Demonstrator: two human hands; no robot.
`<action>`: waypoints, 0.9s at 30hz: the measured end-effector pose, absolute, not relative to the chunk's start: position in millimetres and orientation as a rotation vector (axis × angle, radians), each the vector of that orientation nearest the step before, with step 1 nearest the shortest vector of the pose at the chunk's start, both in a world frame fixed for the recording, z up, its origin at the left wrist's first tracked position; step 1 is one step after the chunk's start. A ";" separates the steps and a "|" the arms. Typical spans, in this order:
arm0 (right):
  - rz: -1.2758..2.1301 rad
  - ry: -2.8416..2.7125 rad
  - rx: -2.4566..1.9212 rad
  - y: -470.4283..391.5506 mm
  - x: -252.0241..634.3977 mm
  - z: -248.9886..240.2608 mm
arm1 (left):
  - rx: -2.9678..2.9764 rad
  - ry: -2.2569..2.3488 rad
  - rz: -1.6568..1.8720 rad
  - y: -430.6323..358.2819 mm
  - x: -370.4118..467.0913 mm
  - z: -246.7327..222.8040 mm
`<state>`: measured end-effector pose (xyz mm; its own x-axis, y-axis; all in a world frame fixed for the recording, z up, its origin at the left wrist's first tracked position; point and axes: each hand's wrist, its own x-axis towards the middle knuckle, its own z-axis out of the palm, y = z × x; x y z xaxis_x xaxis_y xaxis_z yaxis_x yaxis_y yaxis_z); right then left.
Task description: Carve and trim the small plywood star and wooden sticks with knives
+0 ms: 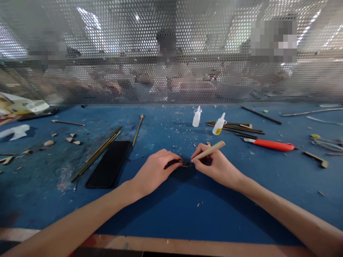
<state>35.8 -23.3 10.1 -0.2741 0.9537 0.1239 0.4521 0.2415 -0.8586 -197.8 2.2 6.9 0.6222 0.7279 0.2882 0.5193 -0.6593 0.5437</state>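
My right hand [214, 162] is closed around a pale wooden-handled tool [210, 151], its handle slanting up to the right and its tip low between my hands. A small thin piece [184, 165] is pinched between the thumb and fingers of my left hand [158, 169], just above the blue tabletop [171, 214]. Only a narrow gap separates the tool's tip from this piece. Most of the piece is hidden by my left fingers.
A black phone [108, 164] and thin sticks [98, 151] lie left. Two glue bottles [197, 117] [219, 125] stand behind my right hand, near more sticks and a red knife [273, 144]. People are visible behind a perforated metal screen [166, 85]. Wood scraps lie far left.
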 end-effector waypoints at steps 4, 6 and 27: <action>1.052 -1.750 -1.325 -24.7 35.0 11.2 | 2.414 1.000 0.720 2.5 -197.1 6.2; 1.025 -1.788 -1.323 -25.3 35.0 11.8 | 2.411 0.999 0.723 2.7 -196.7 5.2; 0.897 -2.073 -1.321 -26.0 30.6 19.2 | 2.387 0.967 0.700 0.5 -196.0 6.9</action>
